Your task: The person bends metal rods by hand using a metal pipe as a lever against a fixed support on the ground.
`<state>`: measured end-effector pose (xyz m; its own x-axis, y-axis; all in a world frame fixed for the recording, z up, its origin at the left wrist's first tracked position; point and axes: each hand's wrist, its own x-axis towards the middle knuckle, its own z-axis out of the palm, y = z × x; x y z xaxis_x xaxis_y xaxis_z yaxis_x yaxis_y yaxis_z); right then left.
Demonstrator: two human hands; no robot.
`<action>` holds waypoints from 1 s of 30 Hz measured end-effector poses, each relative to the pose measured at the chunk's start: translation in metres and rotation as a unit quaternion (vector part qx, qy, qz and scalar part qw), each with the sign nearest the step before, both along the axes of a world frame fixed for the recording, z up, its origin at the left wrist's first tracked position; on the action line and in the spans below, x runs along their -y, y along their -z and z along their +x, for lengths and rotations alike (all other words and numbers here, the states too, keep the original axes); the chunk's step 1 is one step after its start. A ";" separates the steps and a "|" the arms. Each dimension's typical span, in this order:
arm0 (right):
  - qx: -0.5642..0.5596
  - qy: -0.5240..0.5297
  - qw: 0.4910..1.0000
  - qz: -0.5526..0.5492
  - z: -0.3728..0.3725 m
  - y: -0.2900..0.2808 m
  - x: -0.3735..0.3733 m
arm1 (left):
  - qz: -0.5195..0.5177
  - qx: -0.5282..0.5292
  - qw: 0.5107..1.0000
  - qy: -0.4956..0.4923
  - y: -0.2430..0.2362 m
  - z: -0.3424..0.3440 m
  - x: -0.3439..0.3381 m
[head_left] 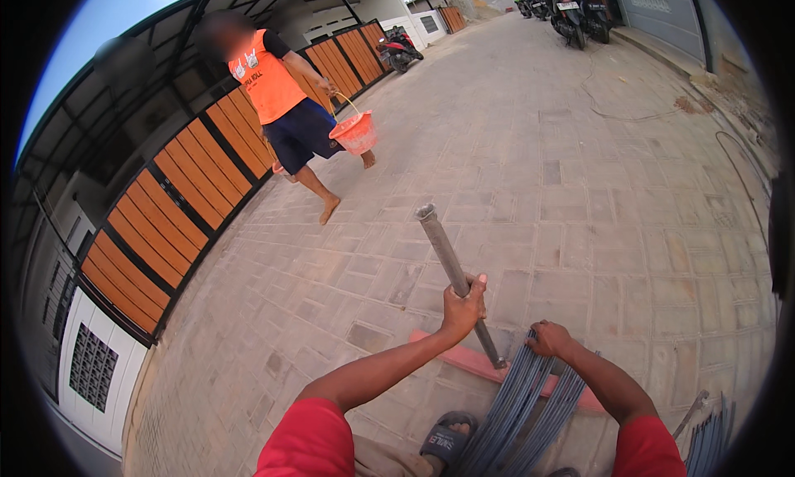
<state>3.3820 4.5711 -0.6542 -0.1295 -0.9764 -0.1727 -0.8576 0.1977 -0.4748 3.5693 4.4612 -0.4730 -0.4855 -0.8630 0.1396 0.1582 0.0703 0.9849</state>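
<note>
My left hand (464, 311) is wrapped round a grey metal pipe (443, 249), which leans with its upper end away from me. The pipe's lower end meets a reddish bar (464, 358) lying on the paving, close to the rod ends. To the right, my right hand (551, 339) has its fingers curled over the far ends of a bundle of thin grey steel rods (509, 407). These rods lie side by side across the reddish bar and run back towards me. How many of them the right fingers grip is hidden.
My sandalled foot (450, 437) is beside the rods. More short rods (708, 436) lie at the lower right. Ahead on the left, a barefoot person (277, 84) in an orange shirt carries an orange bucket (354, 133). A wooden-slat gate (178, 195) lines the left; motorcycles (571, 13) stand far right.
</note>
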 end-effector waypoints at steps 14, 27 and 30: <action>0.004 -0.007 1.000 -0.030 -0.025 0.013 0.019 | -0.010 0.031 0.999 -0.018 -0.002 -0.008 0.009; -0.176 -0.230 0.945 0.154 0.028 0.000 0.063 | -0.015 0.036 0.999 -0.012 -0.009 -0.001 -0.009; -0.123 -0.227 0.943 0.208 0.025 0.000 0.073 | -0.020 0.040 0.999 -0.025 -0.009 0.006 -0.009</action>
<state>3.4067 4.4982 -0.6544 0.2007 -0.7952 -0.5722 -0.9726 -0.0917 -0.2136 3.5750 4.4705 -0.4641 -0.4523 -0.8814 0.1365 0.0746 0.1152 0.9905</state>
